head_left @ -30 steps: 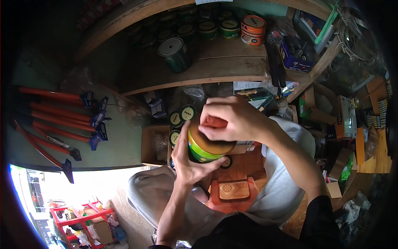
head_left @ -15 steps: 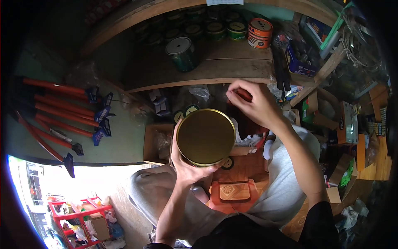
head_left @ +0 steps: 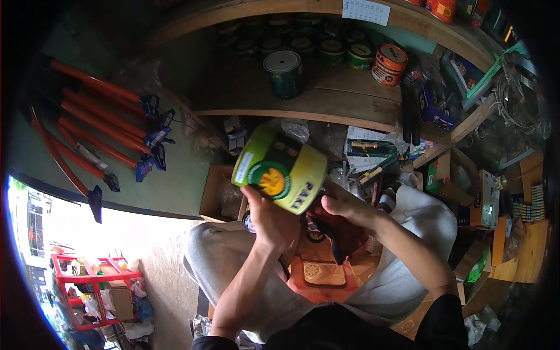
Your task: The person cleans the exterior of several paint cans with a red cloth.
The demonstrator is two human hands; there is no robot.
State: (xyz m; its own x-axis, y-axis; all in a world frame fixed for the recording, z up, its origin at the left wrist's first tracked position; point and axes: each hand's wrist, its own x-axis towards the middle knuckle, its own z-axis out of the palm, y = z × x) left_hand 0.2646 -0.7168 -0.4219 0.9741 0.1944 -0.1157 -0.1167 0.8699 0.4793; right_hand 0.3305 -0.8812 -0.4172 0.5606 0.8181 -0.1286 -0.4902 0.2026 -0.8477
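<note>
A yellow-green can (head_left: pixel 282 168) with a flower emblem and "PAKI" lettering is tilted on its side in front of me. My left hand (head_left: pixel 269 224) grips its lower left part, thumb up against the label. At the can's right end is my right hand (head_left: pixel 351 209), closed on a dark red cloth (head_left: pixel 349 233) with black patches. The cloth hangs down between my knees and its upper part runs behind the can. Part of my right fingers is hidden by the can and cloth.
A wooden shelf (head_left: pixel 344 105) ahead carries a dark green can (head_left: pixel 283 74), an orange can (head_left: pixel 389 64) and several small tins behind. Orange-handled tools (head_left: pixel 105 119) lie on the green surface at left. Open cardboard boxes (head_left: pixel 452 175) stand at right, a red rack (head_left: pixel 96 277) lower left.
The can has turned from showing its flat round end to showing its labelled side. My right hand has come down with the cloth to the can. The view has shifted slightly.
</note>
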